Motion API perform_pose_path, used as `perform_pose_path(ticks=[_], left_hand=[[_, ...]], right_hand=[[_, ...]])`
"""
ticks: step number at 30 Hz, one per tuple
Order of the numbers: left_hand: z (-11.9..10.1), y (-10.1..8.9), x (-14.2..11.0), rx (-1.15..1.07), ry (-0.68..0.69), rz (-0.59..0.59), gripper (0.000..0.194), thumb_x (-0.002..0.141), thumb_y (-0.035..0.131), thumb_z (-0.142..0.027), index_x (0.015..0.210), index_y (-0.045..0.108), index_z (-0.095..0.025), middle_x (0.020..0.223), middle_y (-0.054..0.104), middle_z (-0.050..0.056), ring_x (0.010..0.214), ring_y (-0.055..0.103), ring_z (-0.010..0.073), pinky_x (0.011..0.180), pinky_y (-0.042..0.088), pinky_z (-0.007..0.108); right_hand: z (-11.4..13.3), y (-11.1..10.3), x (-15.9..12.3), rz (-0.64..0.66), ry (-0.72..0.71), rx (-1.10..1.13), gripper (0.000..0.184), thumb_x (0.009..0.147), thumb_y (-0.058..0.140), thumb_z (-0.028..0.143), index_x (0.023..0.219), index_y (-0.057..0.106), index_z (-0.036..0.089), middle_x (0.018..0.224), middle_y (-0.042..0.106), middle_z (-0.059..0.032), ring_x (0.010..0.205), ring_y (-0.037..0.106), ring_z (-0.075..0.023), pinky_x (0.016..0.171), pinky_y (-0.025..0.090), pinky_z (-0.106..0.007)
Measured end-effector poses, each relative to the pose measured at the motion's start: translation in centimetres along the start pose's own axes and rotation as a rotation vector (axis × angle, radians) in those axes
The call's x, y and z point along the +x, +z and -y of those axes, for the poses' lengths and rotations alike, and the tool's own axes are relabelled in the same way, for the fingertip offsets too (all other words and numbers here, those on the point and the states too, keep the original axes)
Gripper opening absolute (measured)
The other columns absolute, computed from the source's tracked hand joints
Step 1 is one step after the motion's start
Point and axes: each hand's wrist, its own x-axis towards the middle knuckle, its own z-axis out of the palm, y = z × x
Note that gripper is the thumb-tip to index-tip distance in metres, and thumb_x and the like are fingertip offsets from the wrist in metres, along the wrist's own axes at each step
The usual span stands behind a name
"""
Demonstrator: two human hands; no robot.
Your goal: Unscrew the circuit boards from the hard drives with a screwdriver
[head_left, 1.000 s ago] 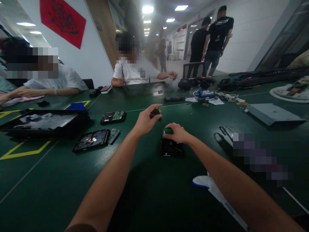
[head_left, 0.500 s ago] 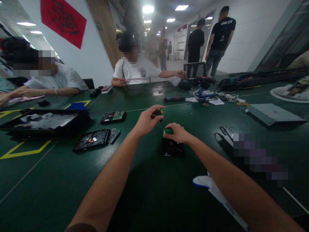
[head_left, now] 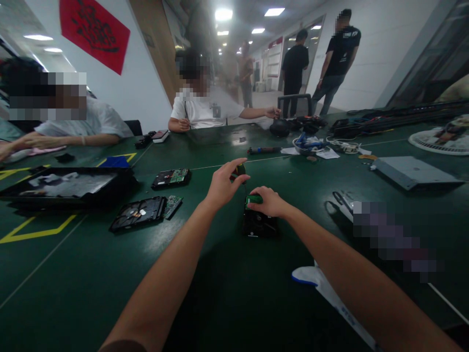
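- Nearest, below the right fingers: a white fabric item with a blue edge (head_left: 306,275), partly under the forearm.
- Directly beneath and nearer than the right fingers: a black rectangular hard drive (head_left: 259,227), lying flat on the dark green tabletop (head_left: 220,293). This is the workpiece.
- The right hand (head_left: 269,203) has its thumb and fingers clamped on the green circuit board (head_left: 254,199) at the drive's far end. In my judgement, it should bear down evenly, clear of the tool tip.
- Left of the left fingers: a black drive with pale round marks (head_left: 137,213), a loose green board (head_left: 173,206) near its right side.
- Just beyond the right fingers, the left hand (head_left: 221,185) curves thumb and fingers around the handle of a black-and-yellow screwdriver (head_left: 240,169); fingertips apart. The tip's seating cannot be told. It appears advisable to hold the shaft upright, press downward and turn slowly, lest the tip slip onto the board.
- Beyond and left of the left fingers: another black drive with green circuitry (head_left: 171,179), lying flat.
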Motion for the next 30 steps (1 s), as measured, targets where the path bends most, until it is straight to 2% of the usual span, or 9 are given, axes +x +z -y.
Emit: perform_pose_path(ticks=[13,22,30], left_hand=[[-0.5,0.5,-0.2,0.1,0.013,-0.031,0.048,0.087,0.082,-0.033,0.132,0.066,-0.028,0.115,0.071,0.006,0.088,0.067,0.019,0.077,0.055,0.032],[-0.8,-0.2,0.2,0.02,0.004,0.08,0.045,0.091,0.075,-0.025,0.134,0.064,-0.028,0.122,0.072,0.006,0.094,0.068,0.0191,0.074,0.056,0.03],[-0.7,-1.0,0.3,0.009,0.003,0.127,0.048,0.094,0.071,-0.022,0.14,0.061,-0.026,0.111,0.075,0.005,0.092,0.069,0.0183,0.076,0.057,0.03]], right_hand=[[0.2,-0.1,0.1,0.009,0.02,-0.023,0.043,0.086,0.074,0.053,0.122,0.07,0.029,0.129,0.067,-0.0093,0.12,0.061,-0.0327,0.096,0.049,-0.046],[0.4,-0.3,0.0,0.015,0.032,-0.02,0.044,0.086,0.074,0.054,0.122,0.071,0.03,0.129,0.068,-0.009,0.12,0.062,-0.0325,0.095,0.05,-0.045],[0.3,-0.2,0.0,0.011,0.025,-0.015,0.045,0.086,0.074,0.054,0.123,0.07,0.03,0.128,0.068,-0.0092,0.118,0.063,-0.0322,0.094,0.05,-0.044]])
